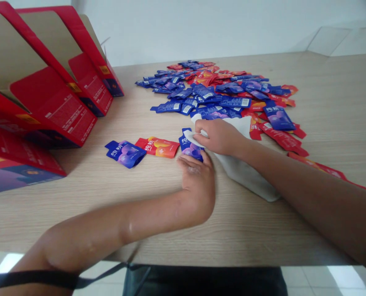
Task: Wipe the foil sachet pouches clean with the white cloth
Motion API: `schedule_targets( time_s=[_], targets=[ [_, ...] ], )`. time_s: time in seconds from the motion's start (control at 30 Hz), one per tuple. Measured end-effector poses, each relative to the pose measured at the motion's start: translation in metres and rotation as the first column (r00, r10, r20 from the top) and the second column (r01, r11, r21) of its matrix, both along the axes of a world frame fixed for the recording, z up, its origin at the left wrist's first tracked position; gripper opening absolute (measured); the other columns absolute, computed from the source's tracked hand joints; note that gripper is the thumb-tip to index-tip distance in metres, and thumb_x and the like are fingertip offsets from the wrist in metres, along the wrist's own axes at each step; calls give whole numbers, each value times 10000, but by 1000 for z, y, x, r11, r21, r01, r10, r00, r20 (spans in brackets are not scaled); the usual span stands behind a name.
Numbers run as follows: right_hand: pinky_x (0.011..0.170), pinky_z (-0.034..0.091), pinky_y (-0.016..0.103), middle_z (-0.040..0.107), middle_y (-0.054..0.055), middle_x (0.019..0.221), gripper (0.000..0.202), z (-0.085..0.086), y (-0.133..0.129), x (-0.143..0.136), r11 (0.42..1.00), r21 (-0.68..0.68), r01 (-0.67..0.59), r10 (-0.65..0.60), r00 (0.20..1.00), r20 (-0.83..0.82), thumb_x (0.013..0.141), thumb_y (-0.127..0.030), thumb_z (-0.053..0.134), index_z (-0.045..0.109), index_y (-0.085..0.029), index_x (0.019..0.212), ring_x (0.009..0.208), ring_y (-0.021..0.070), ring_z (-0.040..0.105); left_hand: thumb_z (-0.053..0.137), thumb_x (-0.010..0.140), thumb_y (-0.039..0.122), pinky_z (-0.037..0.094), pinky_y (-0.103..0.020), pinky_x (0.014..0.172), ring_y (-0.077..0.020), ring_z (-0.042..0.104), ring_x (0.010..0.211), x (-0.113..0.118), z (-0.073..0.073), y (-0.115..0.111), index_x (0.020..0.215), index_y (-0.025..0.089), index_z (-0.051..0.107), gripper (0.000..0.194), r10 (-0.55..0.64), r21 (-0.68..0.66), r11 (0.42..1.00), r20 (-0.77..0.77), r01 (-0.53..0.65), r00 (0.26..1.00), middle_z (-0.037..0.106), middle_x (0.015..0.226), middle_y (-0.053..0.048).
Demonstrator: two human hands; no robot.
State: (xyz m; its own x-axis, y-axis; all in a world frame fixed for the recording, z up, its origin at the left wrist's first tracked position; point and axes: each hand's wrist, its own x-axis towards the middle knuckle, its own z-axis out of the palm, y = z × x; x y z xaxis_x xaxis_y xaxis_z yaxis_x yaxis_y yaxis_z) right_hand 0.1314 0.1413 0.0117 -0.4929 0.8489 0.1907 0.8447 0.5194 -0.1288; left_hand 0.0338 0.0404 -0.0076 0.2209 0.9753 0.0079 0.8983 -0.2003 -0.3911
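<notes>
My left hand [197, 174] holds the bottom edge of a small blue pouch [186, 146] down on the table, fingers on one side and thumb on the other. In my right hand [218, 135] a white cloth [247, 174] is bunched, with one end touching the upper part of that pouch. The rest of the cloth hangs down and lies on the table under my right forearm. Left of the held pouch lie a red-orange pouch [163, 148] and another blue pouch [126, 154], in a rough row.
A big heap of blue and red pouches [207, 92] spreads across the back of the table [158, 238]. Several open red cartons [75, 111] stand along the left. A few red pouches [321, 164] trail to the right, beside my forearm. A white wall [201, 28] stands behind the table.
</notes>
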Motion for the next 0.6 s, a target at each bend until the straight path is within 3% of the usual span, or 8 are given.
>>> schedule_targets(
  time_s=[0.07, 0.17, 0.37, 0.6],
  targets=[
    [586, 255, 283, 704, 68, 887, 246, 0, -4, -5, 997, -50, -66, 67, 998, 11, 909, -370, 458, 624, -192, 950, 783, 192, 596, 278, 927, 24, 529, -463, 852, -328, 671, 1077, 0, 1, 0, 1383, 16, 450, 487, -3, -4, 1000, 4, 3, 1000, 631, 1199, -339],
    [578, 245, 281, 696, 66, 842, 230, -5, -4, -8, 991, -121, -64, 71, 996, 57, 899, -358, 467, 622, -193, 939, 742, 188, 581, 264, 924, 19, 536, -456, 837, -331, 671, 1075, 1, 1, 1, 1346, -19, 477, 474, 2, -2, 1000, 14, -2, 1000, 628, 1195, -348],
    [564, 228, 286, 700, 88, 883, 260, -13, 4, -2, 996, -92, -3, 11, 996, 86, 903, -385, 446, 610, -195, 969, 745, 200, 586, 273, 916, 1, 531, -458, 838, -322, 677, 1065, 1, -1, 0, 1386, 18, 438, 499, 22, 38, 999, 16, -23, 1000, 638, 1183, -342],
    [555, 239, 286, 706, 86, 893, 265, -14, 4, -4, 995, -99, 16, -7, 996, 86, 906, -392, 439, 613, -202, 970, 756, 206, 602, 302, 924, 17, 515, -497, 883, -318, 664, 1093, 0, 2, 1, 1414, 63, 421, 506, 31, -19, 999, 62, -30, 998, 635, 1207, -326]
  ],
)
